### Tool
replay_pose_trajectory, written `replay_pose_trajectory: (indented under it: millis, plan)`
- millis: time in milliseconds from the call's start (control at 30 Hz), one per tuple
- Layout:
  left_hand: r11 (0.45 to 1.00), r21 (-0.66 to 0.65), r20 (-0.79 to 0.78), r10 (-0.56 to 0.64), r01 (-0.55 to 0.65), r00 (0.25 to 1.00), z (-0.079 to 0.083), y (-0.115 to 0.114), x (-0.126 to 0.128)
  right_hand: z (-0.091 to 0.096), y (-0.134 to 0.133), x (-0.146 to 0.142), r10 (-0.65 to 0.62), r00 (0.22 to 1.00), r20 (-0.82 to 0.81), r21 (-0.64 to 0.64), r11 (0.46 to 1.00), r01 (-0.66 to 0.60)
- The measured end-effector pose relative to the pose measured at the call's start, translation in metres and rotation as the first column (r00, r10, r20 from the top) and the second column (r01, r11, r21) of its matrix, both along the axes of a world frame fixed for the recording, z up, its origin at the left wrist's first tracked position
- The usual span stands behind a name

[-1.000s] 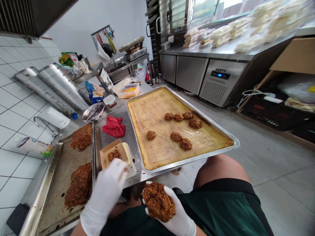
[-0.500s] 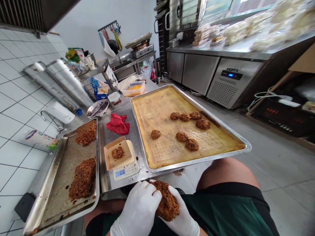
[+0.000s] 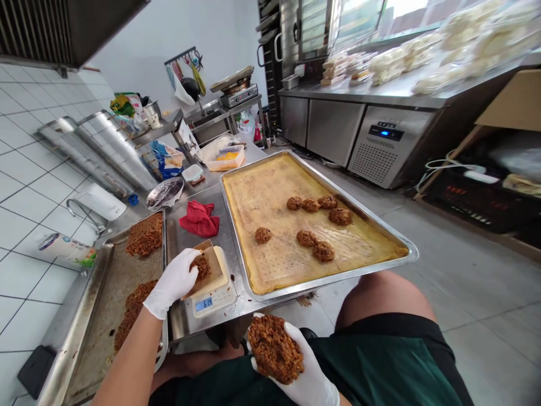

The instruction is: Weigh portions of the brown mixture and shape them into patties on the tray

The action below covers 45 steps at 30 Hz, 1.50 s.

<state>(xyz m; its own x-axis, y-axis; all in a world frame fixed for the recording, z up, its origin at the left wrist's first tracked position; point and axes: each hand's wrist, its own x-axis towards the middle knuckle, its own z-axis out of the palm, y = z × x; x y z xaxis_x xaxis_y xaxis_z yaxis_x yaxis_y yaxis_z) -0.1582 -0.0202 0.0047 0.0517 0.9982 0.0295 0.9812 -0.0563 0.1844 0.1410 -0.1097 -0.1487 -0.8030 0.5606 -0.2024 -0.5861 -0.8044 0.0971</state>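
Observation:
My gloved right hand (image 3: 313,366) cradles a large lump of brown shredded mixture (image 3: 274,348) above my lap. My gloved left hand (image 3: 175,281) reaches into a small brown paper tray (image 3: 217,272), its fingers curled on a small clump of the same mixture (image 3: 203,267); some fingertips are hidden. The paper tray rests on a white digital scale (image 3: 214,299), whose display seems to read 614. Beyond it, a large metal baking tray (image 3: 333,279) is lined with a flat yellow dough sheet (image 3: 264,180). Several rounded brown balls (image 3: 323,251) sit on that sheet.
At the left, a metal tray (image 3: 93,307) holds two blocks of brown mixture (image 3: 144,234), the nearer partly behind my left arm. A red cloth (image 3: 199,219) lies behind the scale. Farther back are a plastic-covered bowl (image 3: 164,193) and a tub with yellow contents (image 3: 225,160).
My left hand has left the large lump and moved up and left to the small clump on the scale. The right hand keeps the large lump. The display reading dropped slightly.

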Motion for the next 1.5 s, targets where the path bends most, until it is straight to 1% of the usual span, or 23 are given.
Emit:
replay_pose_trajectory:
  millis: [100,200,333,467,567,633,700,800,867,933,1067,1133,1267,1500]
  plan:
    - [0.999,-0.029,-0.016,-0.035,0.035,0.999,-0.005,0.000,0.001,-0.001,0.000,0.001,-0.003,1.000,0.006,-0.009,1.000,0.003]
    - [0.998,-0.031,-0.041,-0.053,0.052,0.998,-0.002,-0.003,0.000,-0.003,0.001,0.001,-0.019,1.000,0.006,-0.013,1.000,0.019]
    - [0.998,-0.022,-0.089,-0.064,0.062,0.994,0.002,-0.008,-0.002,-0.005,0.002,0.000,-0.003,1.000,-0.002,-0.015,1.000,0.003]
    - [0.990,-0.068,-0.124,-0.133,0.126,0.983,-0.004,-0.008,0.007,-0.006,0.002,-0.003,-0.001,1.000,-0.015,-0.005,1.000,0.001]
    - [0.989,-0.062,-0.128,-0.142,0.135,0.982,-0.006,-0.007,0.015,-0.006,0.001,-0.004,0.005,1.000,-0.016,-0.002,1.000,-0.005]
    - [0.993,-0.027,-0.113,-0.120,0.118,0.986,-0.002,-0.008,0.016,-0.005,0.001,-0.003,0.007,1.000,-0.019,-0.003,1.000,-0.007]
    - [0.997,0.032,-0.094,-0.072,0.076,0.993,0.004,-0.009,0.013,-0.005,0.002,-0.001,0.004,1.000,-0.021,-0.009,1.000,-0.004]
    - [0.992,0.121,-0.043,0.036,-0.031,0.998,0.010,-0.012,0.000,-0.006,0.002,0.000,-0.001,1.000,-0.019,-0.018,1.000,0.001]
    - [0.988,0.132,-0.020,0.085,-0.081,0.996,0.008,-0.014,-0.010,-0.007,0.002,0.000,-0.004,1.000,-0.016,-0.020,1.000,0.003]
    - [0.991,0.106,-0.020,0.090,-0.087,0.996,0.003,-0.015,-0.018,-0.007,0.002,0.000,-0.008,1.000,-0.018,-0.017,1.000,0.008]
    - [0.998,0.046,-0.032,0.046,-0.044,0.998,-0.005,-0.019,-0.022,-0.002,0.002,-0.001,-0.011,0.999,-0.032,0.001,1.000,0.011]
    - [1.000,0.025,-0.044,0.019,-0.018,0.999,-0.006,-0.022,-0.022,0.000,0.002,-0.001,-0.002,0.999,-0.040,0.002,1.000,0.002]
    - [0.998,-0.051,-0.164,-0.045,0.038,0.985,-0.005,-0.024,-0.020,0.000,0.003,-0.001,0.010,0.999,-0.042,-0.022,1.000,-0.011]
    - [0.991,-0.126,-0.291,-0.086,0.051,0.953,-0.006,-0.017,-0.015,-0.004,0.001,-0.002,0.006,0.999,-0.052,-0.028,1.000,-0.008]
